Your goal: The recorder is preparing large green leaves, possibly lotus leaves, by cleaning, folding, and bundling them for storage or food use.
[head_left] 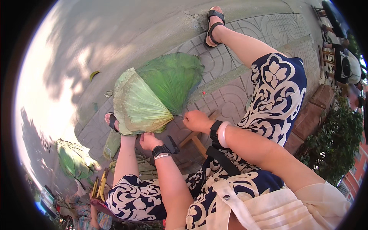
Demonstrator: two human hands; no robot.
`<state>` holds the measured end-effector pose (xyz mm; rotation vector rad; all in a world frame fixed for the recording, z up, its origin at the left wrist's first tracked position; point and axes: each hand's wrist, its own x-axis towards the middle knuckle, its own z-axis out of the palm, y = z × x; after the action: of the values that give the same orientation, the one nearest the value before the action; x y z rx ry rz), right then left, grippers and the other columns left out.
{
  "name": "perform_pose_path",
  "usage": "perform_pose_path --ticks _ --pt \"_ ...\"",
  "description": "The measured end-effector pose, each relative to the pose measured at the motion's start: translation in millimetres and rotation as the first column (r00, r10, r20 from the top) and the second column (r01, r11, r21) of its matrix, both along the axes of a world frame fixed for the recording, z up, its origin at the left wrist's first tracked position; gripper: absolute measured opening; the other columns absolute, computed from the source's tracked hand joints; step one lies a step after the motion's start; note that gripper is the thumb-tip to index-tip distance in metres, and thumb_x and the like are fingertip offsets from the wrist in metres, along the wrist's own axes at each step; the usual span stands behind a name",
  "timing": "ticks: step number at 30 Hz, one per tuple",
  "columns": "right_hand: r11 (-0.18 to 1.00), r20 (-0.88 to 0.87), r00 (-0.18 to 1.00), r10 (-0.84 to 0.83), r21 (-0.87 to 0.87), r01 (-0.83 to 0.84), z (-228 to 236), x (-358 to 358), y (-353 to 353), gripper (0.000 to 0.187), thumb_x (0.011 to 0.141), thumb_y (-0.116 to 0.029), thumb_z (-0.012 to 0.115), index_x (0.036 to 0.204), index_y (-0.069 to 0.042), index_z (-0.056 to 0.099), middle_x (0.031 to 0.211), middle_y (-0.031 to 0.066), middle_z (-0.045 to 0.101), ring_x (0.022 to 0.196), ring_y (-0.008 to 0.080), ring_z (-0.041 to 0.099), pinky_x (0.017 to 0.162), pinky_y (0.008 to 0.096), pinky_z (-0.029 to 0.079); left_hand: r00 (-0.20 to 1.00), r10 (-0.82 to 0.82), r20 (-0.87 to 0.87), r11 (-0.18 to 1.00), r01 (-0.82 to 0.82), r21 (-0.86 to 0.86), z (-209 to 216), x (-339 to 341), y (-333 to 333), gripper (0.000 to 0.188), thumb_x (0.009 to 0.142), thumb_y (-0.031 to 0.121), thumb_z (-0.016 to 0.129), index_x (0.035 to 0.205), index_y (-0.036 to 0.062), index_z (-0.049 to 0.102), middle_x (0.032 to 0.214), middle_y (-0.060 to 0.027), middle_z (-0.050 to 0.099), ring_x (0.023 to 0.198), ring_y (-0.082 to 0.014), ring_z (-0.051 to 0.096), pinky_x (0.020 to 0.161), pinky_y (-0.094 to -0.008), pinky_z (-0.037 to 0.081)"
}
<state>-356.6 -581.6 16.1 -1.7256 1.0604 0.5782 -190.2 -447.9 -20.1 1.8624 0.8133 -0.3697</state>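
Note:
A folded stack of large lotus leaves, bright green at the back and pale with a dry brown rim in front, fans out before me above the paving. Its folds gather to a point between my hands. My left hand is closed at the lower edge of the pale leaf, its fingers against that edge. Just right of the gathered tip, my right hand is curled closed; whatever lies inside its fingers is hidden. Dark bands circle both wrists, and a pale pink bangle sits on the right one.
Another heap of lotus leaves lies on the ground at left. More folded leaves rest beside my left leg. Wooden bars show below my hands. A person is at lower left; a brick planter edge and shrubs stand at right.

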Motion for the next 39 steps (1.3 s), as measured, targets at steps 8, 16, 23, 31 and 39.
perform_pose_path --ticks 8,16,23,31,39 --pt "0.975 -0.068 0.975 0.212 -0.058 -0.216 3.6 -4.5 -2.2 0.021 0.075 -0.019 0.060 0.085 -0.005 0.072 0.084 0.0180 0.069 0.086 0.0360 0.066 0.074 0.0455 0.053 0.789 -0.541 -0.291 0.826 0.435 -0.358 -17.9 -64.7 -61.2 0.018 0.087 0.011 0.062 0.101 0.0006 0.060 0.092 -0.0093 0.064 0.078 -0.0190 0.063 0.066 -0.0298 0.052" --pt "0.862 -0.131 0.866 0.483 0.246 -0.444 22.9 -6.6 0.2 0.022 0.078 -0.016 0.061 0.094 -0.006 0.072 0.098 0.0147 0.070 0.095 0.0300 0.067 0.078 0.0414 0.053 0.073 -0.996 0.055 0.072 0.997 -0.020 -48.6 -53.3 -160.2 0.028 0.080 0.020 0.072 0.097 0.0008 0.060 0.092 -0.0090 0.063 0.084 -0.0245 0.063 0.071 -0.0351 0.051" --pt "0.888 -0.069 0.904 0.421 0.236 -0.395 24.0 -2.6 1.6 0.018 0.077 -0.012 0.061 0.091 -0.005 0.072 0.095 0.0165 0.070 0.093 0.0318 0.067 0.077 0.0418 0.053 -0.312 -0.945 -0.094 -0.323 0.852 0.412 -81.0 -91.7 -185.3 0.045 0.070 0.027 0.079 0.099 0.0037 0.054 0.105 -0.0115 0.052 0.097 -0.0323 0.058 0.078 -0.0430 0.051" --pt "0.948 0.010 0.960 0.280 0.155 -0.278 11.2 -1.0 18.8 0.016 0.077 -0.011 0.060 0.085 -0.005 0.072 0.092 0.0176 0.069 0.088 0.0337 0.068 0.073 0.0434 0.054 -0.159 -0.987 0.033 -0.150 0.971 0.188 -66.3 -57.7 -183.5 0.014 0.076 0.012 0.069 0.075 0.0022 0.059 0.080 -0.0114 0.059 0.073 -0.0316 0.062 0.066 -0.0398 0.049" --pt "0.957 0.062 0.969 0.240 0.154 -0.247 22.3 0.3 15.3 0.026 0.081 -0.023 0.056 0.086 -0.002 0.071 0.091 0.0195 0.068 0.089 0.0362 0.066 0.077 0.0451 0.051 0.885 -0.465 0.025 0.884 0.466 -0.038 -16.1 21.9 -52.8 0.011 0.083 0.006 0.061 0.091 -0.0012 0.058 0.078 -0.0060 0.058 0.068 -0.0153 0.058 0.064 -0.0255 0.049"
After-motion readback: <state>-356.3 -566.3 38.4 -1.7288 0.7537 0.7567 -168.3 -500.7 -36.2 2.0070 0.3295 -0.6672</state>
